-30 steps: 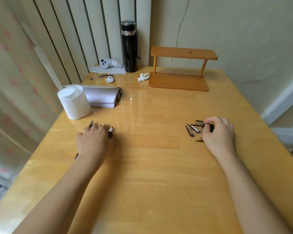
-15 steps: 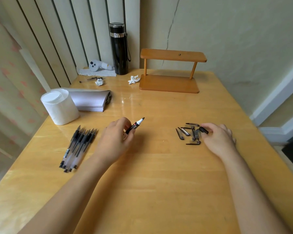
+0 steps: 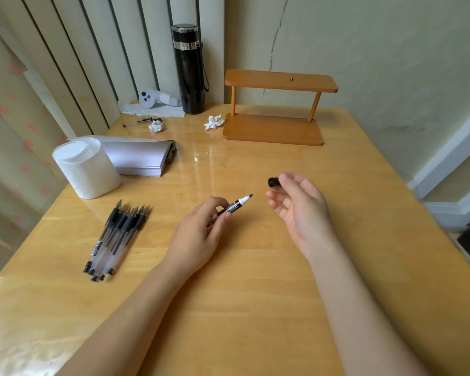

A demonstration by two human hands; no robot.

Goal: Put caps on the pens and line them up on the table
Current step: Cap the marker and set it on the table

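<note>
My left hand (image 3: 198,234) grips a black marker pen (image 3: 232,207) with a white uncapped tip pointing up and to the right. My right hand (image 3: 299,210) is raised beside it, holding a black cap (image 3: 274,182) at its fingertips a short way from the pen tip. A bundle of several uncapped clear gel pens (image 3: 114,237) lies on the wooden table (image 3: 255,294) at the left, tips pointing away from me. The loose caps seen earlier are hidden behind my right hand.
A white paper roll (image 3: 86,169) and a folded grey cloth (image 3: 141,157) sit at the left. A black flask (image 3: 188,70), a white controller (image 3: 154,97), crumpled tissues (image 3: 213,122) and a wooden shelf stand (image 3: 276,107) line the back edge.
My right hand has lifted off the cap pile with one black cap and come left toward the pen. My left hand carried the marker from the pen bundle to the table's middle.
</note>
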